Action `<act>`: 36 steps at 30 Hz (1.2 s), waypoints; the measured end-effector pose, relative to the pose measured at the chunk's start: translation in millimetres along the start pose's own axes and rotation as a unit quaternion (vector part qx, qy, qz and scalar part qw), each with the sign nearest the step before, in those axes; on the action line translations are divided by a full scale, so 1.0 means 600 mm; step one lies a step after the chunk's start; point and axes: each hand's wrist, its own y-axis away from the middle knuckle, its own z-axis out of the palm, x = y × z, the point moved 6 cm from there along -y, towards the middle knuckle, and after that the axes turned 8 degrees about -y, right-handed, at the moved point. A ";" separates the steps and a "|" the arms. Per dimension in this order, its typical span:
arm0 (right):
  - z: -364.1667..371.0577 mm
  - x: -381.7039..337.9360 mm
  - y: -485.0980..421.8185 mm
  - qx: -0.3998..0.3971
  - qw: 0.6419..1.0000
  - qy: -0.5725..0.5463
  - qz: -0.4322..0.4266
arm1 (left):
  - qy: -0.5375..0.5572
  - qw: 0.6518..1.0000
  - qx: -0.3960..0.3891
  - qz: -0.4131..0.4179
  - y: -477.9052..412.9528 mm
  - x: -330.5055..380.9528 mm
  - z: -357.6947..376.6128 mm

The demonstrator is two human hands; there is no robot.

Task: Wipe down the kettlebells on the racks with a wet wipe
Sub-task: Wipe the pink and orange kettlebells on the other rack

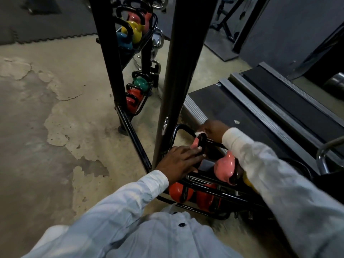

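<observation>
Steadying comes first on the low black tubular steel rack (181,127). At its far end sits the pink kettlebell with a black handle (195,144). The left hand (181,162) lies with its fingers flat over that handle from the rack's near side, and should brace it. The right hand (212,129), at the rack's far end, curls round the white wet wipe (199,132). It should probably drag the wipe firmly round the whole handle loop, then over the body.

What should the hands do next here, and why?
Probably slide the right hand with its wipe down the black handle of the pink kettlebell: the wipe sits at the handle's top, while the left hand steadies it lower down.
</observation>
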 end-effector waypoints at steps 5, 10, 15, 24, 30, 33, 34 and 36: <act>0.016 -0.049 -0.020 -0.173 0.926 0.326 -0.083 | -0.021 1.000 0.010 0.000 -0.002 0.002 0.000; 0.026 -0.077 -0.007 -0.157 0.887 0.409 -0.144 | -0.030 0.999 0.016 -0.003 -0.001 0.005 -0.004; 0.013 -0.036 0.038 0.056 0.975 0.170 -0.129 | -0.032 0.999 0.010 -0.032 0.002 0.002 -0.009; 0.152 0.071 0.056 0.223 0.603 -0.744 0.183 | -0.011 0.999 -0.023 -0.034 -0.002 0.004 -0.002; 0.167 0.055 0.099 0.185 0.564 -0.794 0.131 | -0.010 1.000 -0.009 -0.023 0.000 0.008 0.003; 0.148 0.055 0.130 0.213 0.640 -0.734 0.078 | 0.001 1.000 0.014 -0.026 0.006 0.008 0.006; 0.133 0.052 0.130 0.229 0.685 -0.689 0.064 | -0.002 1.000 0.019 -0.021 0.008 0.008 0.008; 0.081 0.049 0.111 0.287 0.844 -0.452 0.036 | -0.011 1.000 0.019 -0.011 0.007 0.010 0.012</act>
